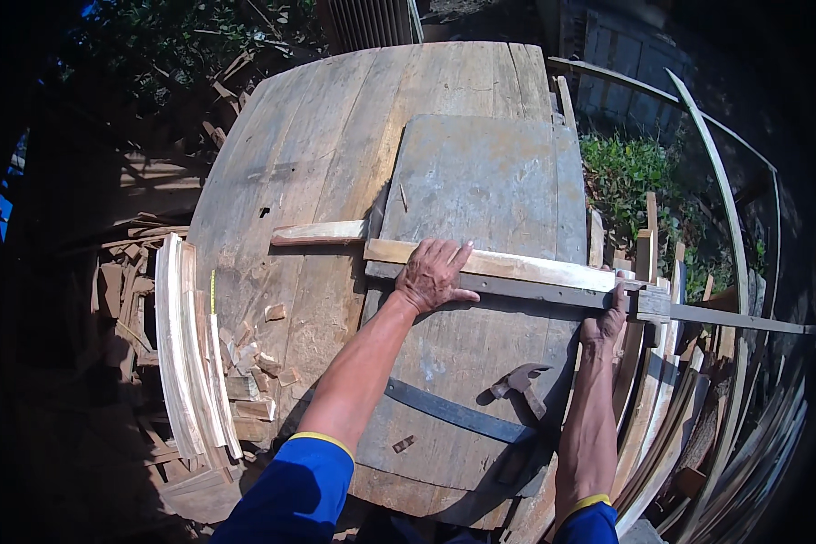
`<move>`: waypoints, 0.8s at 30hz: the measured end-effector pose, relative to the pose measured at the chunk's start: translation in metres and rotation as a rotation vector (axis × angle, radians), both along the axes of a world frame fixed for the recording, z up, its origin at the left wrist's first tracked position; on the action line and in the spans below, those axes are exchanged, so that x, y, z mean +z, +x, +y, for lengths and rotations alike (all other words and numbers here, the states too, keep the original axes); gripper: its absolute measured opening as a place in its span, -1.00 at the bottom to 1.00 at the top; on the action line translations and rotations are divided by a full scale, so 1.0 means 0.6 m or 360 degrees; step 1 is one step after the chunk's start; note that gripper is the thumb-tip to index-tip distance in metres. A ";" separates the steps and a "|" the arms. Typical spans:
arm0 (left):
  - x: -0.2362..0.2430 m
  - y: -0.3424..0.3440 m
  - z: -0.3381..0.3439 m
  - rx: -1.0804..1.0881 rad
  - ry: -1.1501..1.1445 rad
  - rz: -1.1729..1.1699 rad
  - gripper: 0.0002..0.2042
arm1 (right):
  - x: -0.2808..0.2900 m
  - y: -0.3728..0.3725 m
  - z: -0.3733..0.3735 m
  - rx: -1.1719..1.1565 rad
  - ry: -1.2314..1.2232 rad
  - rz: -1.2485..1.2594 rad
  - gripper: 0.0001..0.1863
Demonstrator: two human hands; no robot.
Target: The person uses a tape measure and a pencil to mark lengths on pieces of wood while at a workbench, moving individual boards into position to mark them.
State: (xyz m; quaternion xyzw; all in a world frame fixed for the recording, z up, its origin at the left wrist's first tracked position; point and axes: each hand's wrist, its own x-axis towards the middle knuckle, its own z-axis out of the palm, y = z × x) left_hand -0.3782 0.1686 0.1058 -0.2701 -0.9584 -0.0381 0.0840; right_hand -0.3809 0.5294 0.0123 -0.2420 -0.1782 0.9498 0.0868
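Observation:
A pale, squared wooden strip (pixel 535 269) lies across the grey board, along the far side of a dark wooden bar (pixel 544 292). My left hand (pixel 433 275) is closed over the strip, fingers across its top and thumb out over the bar. At the strip's right end my right hand (pixel 605 325) is closed, its upper digit laid over the bar against the strip; its other fingers are mostly hidden. Just beside it, a wooden block (pixel 651 303) sits at the bar's end, and a thin slat (pixel 743 318) sticks out rightward. A shorter wood piece (pixel 319 233) lies left of the strip.
The grey board (pixel 480 181) rests on a plank tabletop (pixel 326 118). Nearer me lie a claw hammer (pixel 520 388) and a flat dark metal strip (pixel 458 412). Wood offcuts (pixel 254 376) and long pale slats (pixel 181 344) are at the left; stacked lumber (pixel 662 408) stands along the right.

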 end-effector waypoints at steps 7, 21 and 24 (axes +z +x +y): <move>0.001 -0.017 -0.001 0.0038 0.0036 -0.0104 -0.05 | 0.009 -0.023 -0.002 -0.0009 0.0087 -0.0173 -0.56; 0.005 -0.038 0.010 0.0035 0.0070 -0.0043 -0.03 | 0.024 -0.041 0.006 0.0044 0.0083 -0.0159 -0.55; 0.002 -0.024 0.006 0.0098 0.0044 -0.0101 -0.02 | 0.019 -0.032 -0.001 0.0051 0.0042 -0.0174 -0.49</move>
